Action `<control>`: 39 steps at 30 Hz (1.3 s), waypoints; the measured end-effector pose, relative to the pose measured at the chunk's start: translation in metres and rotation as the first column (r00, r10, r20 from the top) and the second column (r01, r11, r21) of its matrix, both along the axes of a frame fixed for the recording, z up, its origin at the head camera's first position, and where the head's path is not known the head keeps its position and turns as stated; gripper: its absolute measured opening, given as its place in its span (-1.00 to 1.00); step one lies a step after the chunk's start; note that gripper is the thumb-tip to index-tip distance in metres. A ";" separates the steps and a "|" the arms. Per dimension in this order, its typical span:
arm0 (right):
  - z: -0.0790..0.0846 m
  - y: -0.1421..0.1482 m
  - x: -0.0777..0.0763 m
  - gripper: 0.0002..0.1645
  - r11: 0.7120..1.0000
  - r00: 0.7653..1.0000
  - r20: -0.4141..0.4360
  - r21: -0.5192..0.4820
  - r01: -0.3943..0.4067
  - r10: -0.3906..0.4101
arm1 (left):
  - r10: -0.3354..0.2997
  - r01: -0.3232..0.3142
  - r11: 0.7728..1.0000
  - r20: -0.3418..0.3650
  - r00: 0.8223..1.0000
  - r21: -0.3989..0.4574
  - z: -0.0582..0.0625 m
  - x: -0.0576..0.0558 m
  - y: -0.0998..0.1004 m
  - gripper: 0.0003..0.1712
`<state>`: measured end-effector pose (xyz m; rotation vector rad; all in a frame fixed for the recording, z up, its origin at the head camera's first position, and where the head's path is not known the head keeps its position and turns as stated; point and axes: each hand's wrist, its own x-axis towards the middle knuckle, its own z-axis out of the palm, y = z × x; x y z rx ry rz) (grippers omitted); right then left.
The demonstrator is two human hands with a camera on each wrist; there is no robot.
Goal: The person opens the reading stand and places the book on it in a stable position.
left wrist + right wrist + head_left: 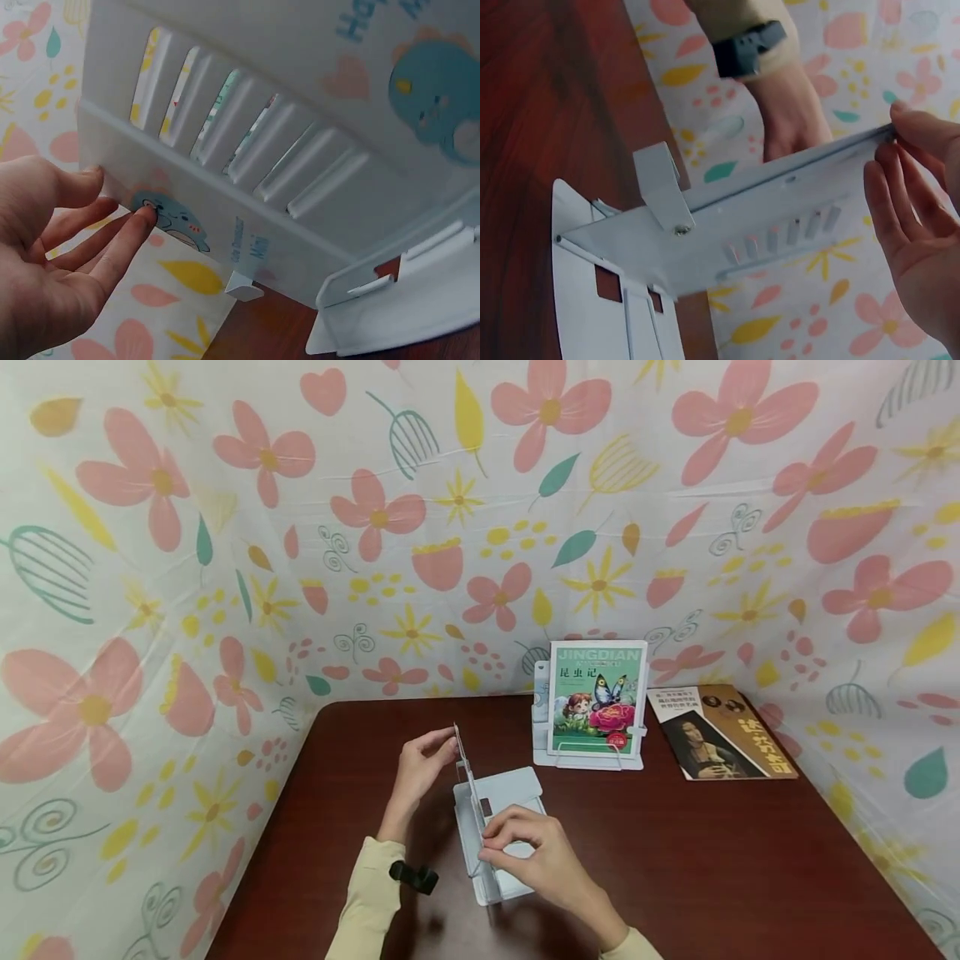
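A pale book stand [512, 785] printed with blue cartoon dinosaurs is on the table, its slotted back panel [367, 199] raised on edge from the base. My left hand [422, 767] pinches the panel's far edge between thumb and fingers. At the panel's near corner, my right hand [542, 852] pinches the edge with thumb and forefinger; its other fingers curve loosely in the right wrist view. A small bent metal tab [660, 187] juts from the panel's side. The base [577, 300] shows rectangular cutouts and a wire piece.
Behind and to the right, a second pale stand [542, 752] holds a green-covered children's book [598, 693] upright. A brown and white book [723, 735] lies flat at the table's back right. Flower-printed cloth [375, 593] hangs around the dark red table [712, 868].
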<state>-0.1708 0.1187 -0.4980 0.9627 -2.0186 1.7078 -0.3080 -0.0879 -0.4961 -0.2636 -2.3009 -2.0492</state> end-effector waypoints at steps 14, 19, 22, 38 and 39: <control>-0.014 -0.004 -0.005 -0.80 0.999 0.999 0.012 -0.020 -0.030 0.030 | -0.023 0.026 0.998 0.048 0.999 -0.051 0.009 0.004 0.013 -0.51; -0.034 0.026 -0.024 -0.73 0.981 0.994 0.100 0.191 0.027 -0.047 | -0.019 0.021 0.999 0.030 0.999 -0.043 0.008 0.003 0.013 -0.51; -0.056 0.045 -0.033 -0.75 0.935 0.973 0.178 0.345 0.080 -0.149 | -0.030 0.031 0.999 0.026 0.999 -0.033 0.007 0.004 0.012 -0.50; -0.107 0.054 -0.043 -0.79 0.836 0.924 0.167 0.503 0.221 -0.345 | -0.018 0.019 1.000 0.048 0.999 -0.018 0.003 0.005 0.009 -0.51; -0.108 0.054 -0.044 -0.78 0.831 0.923 0.164 0.509 0.222 -0.347 | -0.014 0.015 1.000 0.052 0.999 -0.016 0.003 0.005 0.009 -0.52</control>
